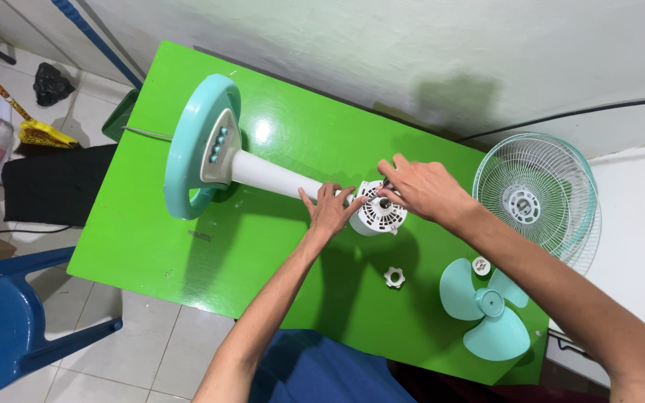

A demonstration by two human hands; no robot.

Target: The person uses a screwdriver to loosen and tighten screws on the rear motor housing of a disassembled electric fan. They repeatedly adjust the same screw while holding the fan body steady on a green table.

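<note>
A stand fan lies on its side on a bright green table (188,261). Its round teal base (192,145) points left and its white pole (270,175) runs right to the white motor housing (382,216). My left hand (330,209) rests against the housing's left side, fingers spread on it. My right hand (423,186) reaches over the housing's top, fingertips pinched at the motor shaft; what they pinch is too small to tell. A white plastic nut (394,277) and a small white cap (481,266) lie loose on the table. The teal fan blade (487,310) lies at the near right.
Two wire fan guards (535,194) with teal rims lean at the table's right end against a white surface. A blue plastic chair (9,321) stands on the tiled floor at the left. A broom and dustpan (39,134) and a black bag (50,82) lie at the far left.
</note>
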